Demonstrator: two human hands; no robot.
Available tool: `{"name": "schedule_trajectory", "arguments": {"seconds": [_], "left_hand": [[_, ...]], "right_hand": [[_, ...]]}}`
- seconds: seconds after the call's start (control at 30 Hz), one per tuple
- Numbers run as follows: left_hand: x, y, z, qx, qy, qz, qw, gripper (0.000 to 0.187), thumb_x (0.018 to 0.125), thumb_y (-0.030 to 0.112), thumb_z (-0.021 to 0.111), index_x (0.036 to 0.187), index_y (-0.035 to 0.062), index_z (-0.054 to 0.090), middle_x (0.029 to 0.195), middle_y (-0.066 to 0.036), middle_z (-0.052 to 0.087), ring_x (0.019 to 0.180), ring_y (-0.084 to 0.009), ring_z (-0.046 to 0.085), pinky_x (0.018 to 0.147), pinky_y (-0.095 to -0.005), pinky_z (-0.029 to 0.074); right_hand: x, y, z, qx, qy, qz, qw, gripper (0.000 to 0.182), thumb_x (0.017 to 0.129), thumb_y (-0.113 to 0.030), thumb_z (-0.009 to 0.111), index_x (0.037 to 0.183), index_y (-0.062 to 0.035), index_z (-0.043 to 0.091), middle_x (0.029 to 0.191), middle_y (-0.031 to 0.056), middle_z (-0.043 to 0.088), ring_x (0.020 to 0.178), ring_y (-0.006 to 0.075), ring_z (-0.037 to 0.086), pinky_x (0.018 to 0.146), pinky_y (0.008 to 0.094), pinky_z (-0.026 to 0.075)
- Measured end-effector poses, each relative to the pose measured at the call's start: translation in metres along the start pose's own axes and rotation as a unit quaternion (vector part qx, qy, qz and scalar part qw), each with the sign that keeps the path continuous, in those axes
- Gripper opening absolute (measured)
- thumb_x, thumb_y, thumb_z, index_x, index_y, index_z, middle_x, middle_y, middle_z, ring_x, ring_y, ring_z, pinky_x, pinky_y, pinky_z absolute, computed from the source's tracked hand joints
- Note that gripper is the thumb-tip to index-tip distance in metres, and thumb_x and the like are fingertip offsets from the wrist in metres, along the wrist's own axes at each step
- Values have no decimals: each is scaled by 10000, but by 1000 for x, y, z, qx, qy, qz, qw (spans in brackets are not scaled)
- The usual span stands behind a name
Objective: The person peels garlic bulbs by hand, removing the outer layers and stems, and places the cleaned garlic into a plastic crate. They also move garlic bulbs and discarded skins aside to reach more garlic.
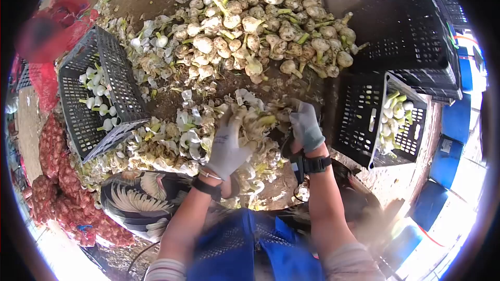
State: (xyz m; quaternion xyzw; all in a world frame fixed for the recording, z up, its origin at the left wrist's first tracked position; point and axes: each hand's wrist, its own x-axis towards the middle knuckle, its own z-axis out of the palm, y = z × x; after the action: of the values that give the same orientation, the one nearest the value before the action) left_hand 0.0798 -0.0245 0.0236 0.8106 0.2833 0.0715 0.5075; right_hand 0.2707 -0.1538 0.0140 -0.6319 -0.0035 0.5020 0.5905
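My left hand [229, 143], in a pale glove, reaches into a heap of loose papery skins [192, 130]. Its fingers are stretched forward and apart, touching the skins. My right hand [306, 125], gloved too, is at the heap's right edge with its fingers curled inward; anything inside them is hidden. Between both hands lie crumpled husks with a yellow-green stem piece [266, 120]. Beyond them is a large pile of soil-stained white bulbs [276, 45] with cut green stems, onion or garlic.
A black crate [122, 78] at left holds clean white bulbs [99, 91]. Another black crate [358, 117] at right holds more stemmed bulbs [394, 117]. Behind it stands a larger black crate [401, 31]. Red mesh sacks [67, 192] full of bulbs lie at lower left.
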Motion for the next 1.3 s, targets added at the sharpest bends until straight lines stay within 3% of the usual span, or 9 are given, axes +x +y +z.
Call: {"name": "schedule_trajectory", "arguments": {"seconds": [0.3, 0.33, 0.43, 0.6, 0.83, 1.03, 1.17, 1.2, 1.3], "left_hand": [[-37, 22, -2, -197, 29, -29, 980, 746, 782, 23, 739, 1438, 13, 386, 1384, -141, 487, 1284, -214, 468, 1059, -324, 390], [-39, 42, -11, -153, 31, -22, 988, 727, 805, 92, 729, 1432, -10, 375, 1195, -144, 578, 816, -182, 644, 702, -291, 545], [-47, 63, -18, -304, 31, -82, 949, 670, 820, 42, 705, 1413, -8, 396, 1159, -127, 590, 693, -141, 632, 621, -273, 542], [-57, 61, -20, -514, 7, -127, 848, 531, 880, 68, 633, 1366, -17, 437, 1127, -65, 581, 971, -122, 585, 811, -237, 517], [-62, 60, -33, -355, -59, -157, 920, 502, 939, 214, 590, 1373, 0, 457, 1150, -85, 620, 1010, -160, 622, 898, -301, 531], [-67, 55, -55, -628, -211, -330, 673, 471, 978, 433, 512, 1174, 12, 588, 1006, -123, 666, 851, -236, 642, 709, -381, 541], [-79, 52, -58, -440, -298, -239, 812, 488, 960, 487, 517, 1054, 19, 620, 879, -147, 678, 677, -265, 635, 632, -382, 529], [-75, 62, -54, -619, -303, -318, 651, 406, 959, 404, 549, 1035, 11, 619, 853, -160, 682, 651, -298, 650, 624, -391, 547], [-77, 58, -38, -561, -247, -337, 715, 353, 958, 330, 549, 1098, 9, 599, 849, -158, 686, 708, -320, 680, 659, -409, 567]], "right_hand": [[-63, 38, 49, -96, 40, -186, 977, 322, 964, -258, 643, 1057, 49, 674, 858, 34, 689, 793, 89, 605, 695, 230, 490], [-67, 42, 61, -78, 53, -186, 978, 291, 967, -211, 625, 1065, 59, 669, 873, 30, 690, 797, 84, 592, 707, 230, 485], [-82, 37, 66, -89, 63, -207, 972, 245, 958, -119, 593, 1095, 74, 655, 908, 26, 692, 812, 83, 582, 734, 236, 485], [-105, 31, 60, -34, 32, -170, 984, 235, 934, -76, 603, 1110, 73, 647, 957, 34, 696, 831, 90, 599, 770, 240, 496], [-126, -9, 54, -16, -108, -81, 991, 226, 915, -1, 564, 1118, 51, 647, 976, 12, 669, 818, 68, 599, 756, 231, 512], [-121, -2, 49, -211, -141, -261, 931, 298, 795, 47, 590, 1080, 38, 677, 879, 31, 671, 793, 80, 603, 739, 290, 524], [-128, -7, 59, -330, -86, -331, 880, 376, 773, -18, 698, 1146, 11, 663, 1046, 90, 705, 898, 141, 659, 829, 304, 513], [-127, 4, 59, -173, -121, -304, 929, 409, 780, -14, 708, 1182, 16, 642, 1114, 114, 700, 958, 156, 663, 862, 302, 515], [-112, 12, 39, -162, -29, -240, 957, 440, 828, -7, 681, 1254, 45, 584, 1145, 114, 682, 1004, 144, 646, 897, 291, 511]]}}
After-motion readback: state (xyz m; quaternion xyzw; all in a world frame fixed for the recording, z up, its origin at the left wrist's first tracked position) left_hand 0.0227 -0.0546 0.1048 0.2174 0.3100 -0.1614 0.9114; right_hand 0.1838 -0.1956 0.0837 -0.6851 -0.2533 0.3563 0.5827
